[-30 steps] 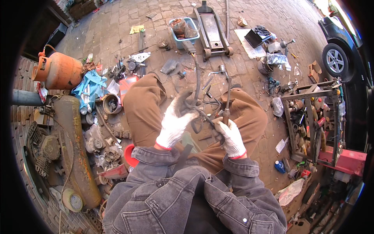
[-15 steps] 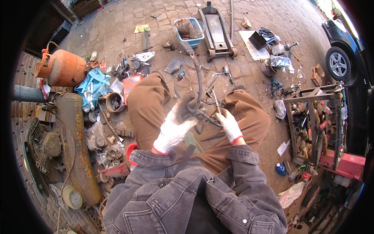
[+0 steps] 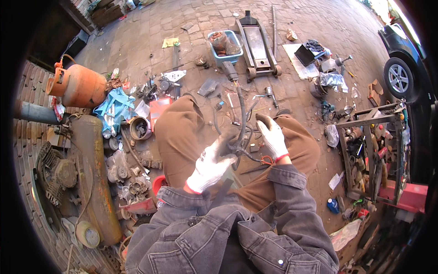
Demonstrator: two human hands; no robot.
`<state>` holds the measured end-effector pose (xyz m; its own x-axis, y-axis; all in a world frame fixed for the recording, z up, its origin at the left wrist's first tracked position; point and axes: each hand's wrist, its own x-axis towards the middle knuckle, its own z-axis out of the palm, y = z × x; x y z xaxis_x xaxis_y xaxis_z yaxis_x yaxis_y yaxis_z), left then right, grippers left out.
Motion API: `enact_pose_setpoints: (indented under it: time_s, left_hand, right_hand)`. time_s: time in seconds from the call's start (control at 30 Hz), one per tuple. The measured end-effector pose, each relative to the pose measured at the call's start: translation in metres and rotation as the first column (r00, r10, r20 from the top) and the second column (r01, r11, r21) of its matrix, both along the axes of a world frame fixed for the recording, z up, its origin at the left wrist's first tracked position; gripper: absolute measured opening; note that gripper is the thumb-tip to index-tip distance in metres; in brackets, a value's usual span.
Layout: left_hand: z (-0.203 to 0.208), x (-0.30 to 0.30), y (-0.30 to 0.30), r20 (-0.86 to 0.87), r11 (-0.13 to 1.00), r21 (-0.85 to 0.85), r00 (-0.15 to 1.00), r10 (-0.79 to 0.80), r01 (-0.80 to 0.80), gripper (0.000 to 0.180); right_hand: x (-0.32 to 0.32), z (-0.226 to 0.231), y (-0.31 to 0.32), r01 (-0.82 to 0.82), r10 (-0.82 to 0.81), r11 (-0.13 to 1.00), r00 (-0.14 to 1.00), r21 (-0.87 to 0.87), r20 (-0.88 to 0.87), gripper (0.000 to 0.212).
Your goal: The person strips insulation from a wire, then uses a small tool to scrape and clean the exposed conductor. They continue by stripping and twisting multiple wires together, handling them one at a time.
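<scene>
My left hand, in a white glove with dark, soiled fingers, is closed around a black wiring harness. The harness has a ribbed conduit that rises to a dark grey connector, and several loose wires branch out near my fingers. To its right, my right hand, gloved alike, is raised beside the branches. Its fingers are slightly bent, with nothing visible between them. Below it, over the brown trousers, shows an orange loop-like piece, whose kind I cannot make out.
A blue bin and a floor jack stand ahead. On the left are an orange gas cylinder and a rusty tank. A metal rack full of parts and a car wheel are at the right.
My right hand has moved slightly right and away from the wires; the slim tool it held no longer shows in it. My left hand keeps the harness, shifted a little right and down.
</scene>
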<state>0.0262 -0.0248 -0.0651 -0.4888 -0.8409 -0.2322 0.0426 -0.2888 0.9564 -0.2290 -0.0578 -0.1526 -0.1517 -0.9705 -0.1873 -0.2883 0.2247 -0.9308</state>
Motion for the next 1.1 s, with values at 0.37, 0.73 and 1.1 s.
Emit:
enact_pose_setpoints:
  time_s: [0.37,0.73,1.1]
  left_hand:
    - [0.012,-0.009,0.0,0.373,0.945,-0.301,0.928,-0.005,0.127,0.08]
    - [-0.02,-0.003,0.024,-0.44,0.707,0.705,0.813,0.381,0.05,0.032]
    - [-0.03,-0.019,0.036,-0.284,0.885,0.362,0.87,0.403,-0.292,0.03]
  right_hand:
    - [0.048,0.123,0.074,-0.222,0.204,0.971,0.961,-0.088,-0.185,0.034]
    - [0.045,0.131,0.072,-0.484,0.296,0.842,0.783,-0.237,-0.548,0.027]
    - [0.077,0.126,0.078,-0.321,-0.159,0.784,0.724,-0.532,-0.672,0.034]
